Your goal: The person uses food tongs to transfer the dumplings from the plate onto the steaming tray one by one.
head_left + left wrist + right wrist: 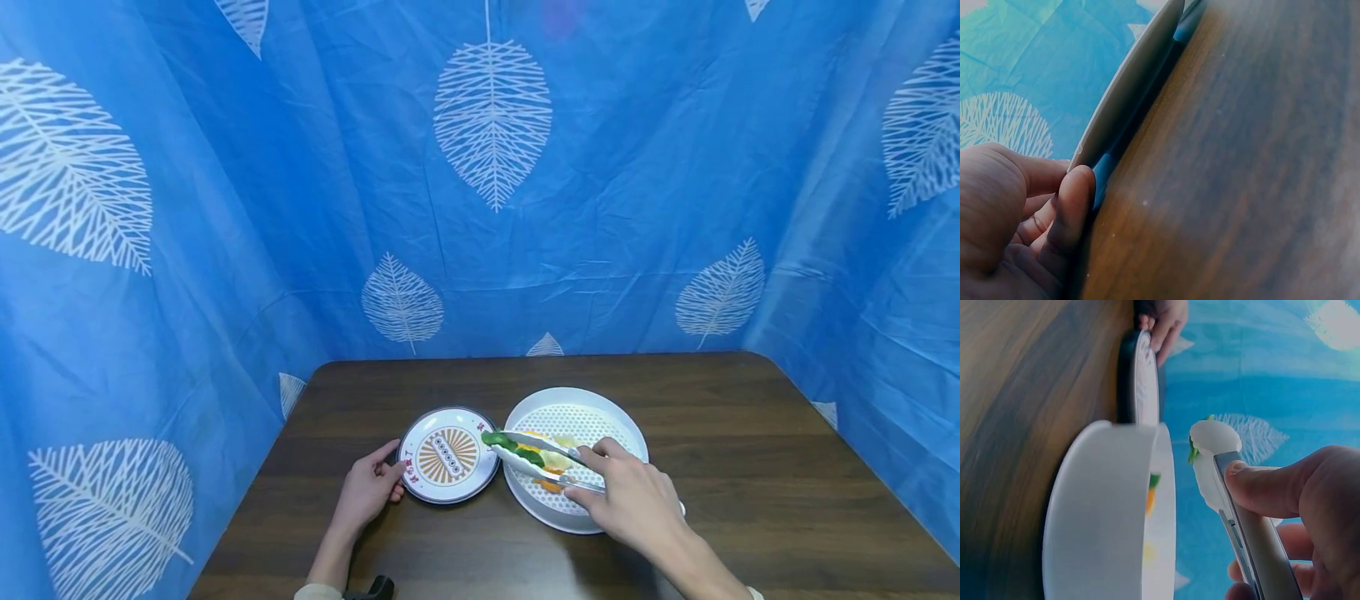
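White tongs (536,457) gripped in the right hand (633,500), thumb (1272,487) pressed along the upper arm, other fingers curled under the lower one. Arms of the tongs squeezed close together, tips clamped on a green piece of food (501,441). Tips and green piece raised just above the near-left rim of the white perforated tray (592,402), pointing toward the left hand. Under the tongs, inside the tray, some orange and yellow pieces (553,461), partly hidden.

Left hand (370,490) resting on the dark wooden table (750,467), well apart from the right hand. Fingers only lightly bent, thumb and fingertips (1075,194) touching the left edge of the small round plate (448,456). From the left wrist view, plate rim just against the fingertips; real pinch or only a touch, cannot tell. Plate patterned with orange rays, lying flat between the two hands, its right edge just beside the tray.

Beyond both hands and all around the table, blue curtain (487,208) with white leaf prints.
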A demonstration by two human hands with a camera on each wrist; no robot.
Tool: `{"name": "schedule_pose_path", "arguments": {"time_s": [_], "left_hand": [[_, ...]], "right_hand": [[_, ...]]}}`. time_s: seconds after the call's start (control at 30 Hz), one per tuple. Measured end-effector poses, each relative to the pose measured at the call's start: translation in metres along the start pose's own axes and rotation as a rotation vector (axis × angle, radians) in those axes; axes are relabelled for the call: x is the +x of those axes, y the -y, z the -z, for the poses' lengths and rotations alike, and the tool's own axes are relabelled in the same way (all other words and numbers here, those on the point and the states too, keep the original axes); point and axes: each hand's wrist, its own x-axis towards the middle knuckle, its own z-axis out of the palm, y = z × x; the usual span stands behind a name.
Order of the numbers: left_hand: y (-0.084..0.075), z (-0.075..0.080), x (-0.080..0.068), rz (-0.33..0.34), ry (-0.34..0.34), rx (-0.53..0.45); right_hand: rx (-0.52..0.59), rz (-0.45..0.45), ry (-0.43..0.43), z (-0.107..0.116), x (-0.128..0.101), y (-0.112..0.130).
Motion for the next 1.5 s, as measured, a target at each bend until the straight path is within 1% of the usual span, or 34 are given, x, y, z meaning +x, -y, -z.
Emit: {"name": "schedule_pose_path", "arguments": {"time_s": [0.23, 0.37, 0.53, 0.67, 0.83, 0.97, 1.13, 1.27, 1.4, 1.5], "left_hand": [[0.0, 0.0, 0.001, 0.004, -0.01, 0.011], [0.0, 0.0, 0.001, 0.006, -0.003, 0.006], [-0.002, -0.001, -0.001, 0.002, -0.002, 0.0], [-0.002, 0.0, 0.0, -0.008, 0.0, -0.015], [-0.001, 0.001, 0.0, -0.009, -0.009, -0.01], [0.0, 0.0, 0.0, -0.004, -0.004, -0.004], [0.0, 0.0, 0.0, -0.002, -0.005, -0.006], [-0.001, 0.001, 0.0, -0.002, -0.014, -0.009], [0.0, 0.0, 0.0, -0.014, -0.013, -0.007], [0.001, -0.001, 0.001, -0.021, -0.008, -0.009]], "right_hand": [[-0.014, -0.023, 0.011, 0.016, -0.01, -0.031], [-0.037, -0.027, 0.012, 0.023, -0.014, -0.049], [-0.059, -0.014, 0.014, 0.028, -0.019, -0.071], [-0.083, -0.012, 0.013, 0.029, -0.024, -0.083], [-0.105, 0.013, 0.008, 0.031, -0.025, -0.09], [-0.124, 0.034, 0.004, 0.033, -0.026, -0.094], [-0.138, 0.059, 0.031, 0.034, -0.023, -0.098], [-0.145, 0.063, 0.073, 0.038, -0.016, -0.098], [-0.166, 0.059, 0.137, 0.043, -0.01, -0.096], [-0.173, 0.04, 0.183, 0.046, -0.007, -0.096]]}}
